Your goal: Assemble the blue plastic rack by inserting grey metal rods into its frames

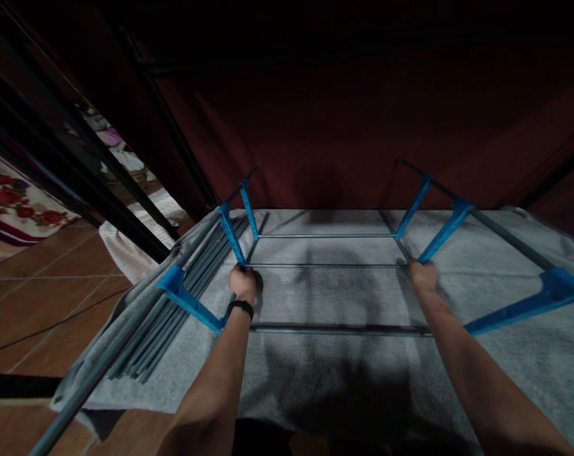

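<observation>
A part-built rack of grey metal tubes and blue plastic brackets lies across the grey cloth in front of me. My left hand (242, 283), with a dark band at its wrist, is closed on the rack's left side, at the foot of a blue bracket (232, 235). On the opposite side my right hand (423, 274) closes round the frame beside the foot of another blue bracket (446, 233). Between my hands runs a thin crossbar (329, 266); a nearer crossbar (339, 330) lies closer to me. Both hands' fingertips are mostly hidden.
Several loose grey tubes (173, 310) lie bundled left of the rack. The grey cloth (315, 380) covers the surface, with a dark red wall (325, 139) behind. Dark metal posts (111, 183) stand at left above a tiled floor (54, 285), near a flowered cloth (16, 196).
</observation>
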### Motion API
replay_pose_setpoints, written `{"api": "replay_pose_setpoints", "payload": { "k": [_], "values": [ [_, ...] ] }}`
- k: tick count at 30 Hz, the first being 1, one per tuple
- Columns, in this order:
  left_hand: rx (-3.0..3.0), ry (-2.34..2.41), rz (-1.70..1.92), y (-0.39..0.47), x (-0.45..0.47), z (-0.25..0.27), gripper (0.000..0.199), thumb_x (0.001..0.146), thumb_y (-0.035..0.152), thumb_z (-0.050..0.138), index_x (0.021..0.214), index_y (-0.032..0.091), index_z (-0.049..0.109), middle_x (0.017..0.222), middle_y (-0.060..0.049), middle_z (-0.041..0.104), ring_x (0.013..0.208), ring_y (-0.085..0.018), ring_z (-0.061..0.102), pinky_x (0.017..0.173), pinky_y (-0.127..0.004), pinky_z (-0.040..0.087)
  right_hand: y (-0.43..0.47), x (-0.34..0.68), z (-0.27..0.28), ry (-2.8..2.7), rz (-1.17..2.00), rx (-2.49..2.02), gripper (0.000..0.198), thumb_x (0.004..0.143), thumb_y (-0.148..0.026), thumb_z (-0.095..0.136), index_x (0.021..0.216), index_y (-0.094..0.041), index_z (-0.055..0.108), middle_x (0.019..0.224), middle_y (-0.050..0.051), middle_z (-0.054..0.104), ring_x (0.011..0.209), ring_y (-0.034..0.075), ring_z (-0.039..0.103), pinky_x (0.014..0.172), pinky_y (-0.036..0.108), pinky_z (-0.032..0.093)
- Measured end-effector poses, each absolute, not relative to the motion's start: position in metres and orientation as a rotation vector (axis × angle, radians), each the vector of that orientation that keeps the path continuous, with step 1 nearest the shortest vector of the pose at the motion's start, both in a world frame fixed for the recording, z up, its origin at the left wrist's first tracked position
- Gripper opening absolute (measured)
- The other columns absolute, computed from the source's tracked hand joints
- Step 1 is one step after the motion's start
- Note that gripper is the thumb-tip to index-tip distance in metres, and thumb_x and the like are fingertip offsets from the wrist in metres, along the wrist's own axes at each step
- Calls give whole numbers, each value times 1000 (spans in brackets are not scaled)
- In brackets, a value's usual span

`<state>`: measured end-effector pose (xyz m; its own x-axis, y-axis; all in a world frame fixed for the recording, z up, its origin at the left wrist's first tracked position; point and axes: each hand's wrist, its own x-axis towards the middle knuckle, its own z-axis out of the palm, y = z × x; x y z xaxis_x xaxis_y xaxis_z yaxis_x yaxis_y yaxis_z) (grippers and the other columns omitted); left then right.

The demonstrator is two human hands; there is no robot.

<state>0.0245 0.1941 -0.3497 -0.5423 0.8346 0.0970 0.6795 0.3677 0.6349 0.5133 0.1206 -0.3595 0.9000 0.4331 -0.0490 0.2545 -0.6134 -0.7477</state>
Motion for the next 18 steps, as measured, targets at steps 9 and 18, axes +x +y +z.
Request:
{"api": "replay_pose_setpoints", "payload": {
  "k": [9, 18],
  "values": [
    [1305, 2503, 872, 189, 35, -339, 25, 92, 27, 50, 104, 12, 67, 95, -20, 70, 89, -29, 67, 74, -37, 46, 121, 487, -337, -340, 311, -2351, 42, 84, -45, 55, 111, -12, 58, 110, 24, 65, 114, 36, 62, 98, 48, 46],
    [1256, 2430, 940, 194, 33, -338, 22, 90, 27, 55, 104, 13, 65, 94, -16, 69, 91, -27, 66, 77, -35, 47, 123, 495, -346, -354, 368, -2230, 41, 78, -38, 59, 112, -15, 54, 110, 20, 66, 111, 34, 61, 98, 47, 45]
  ]
}}
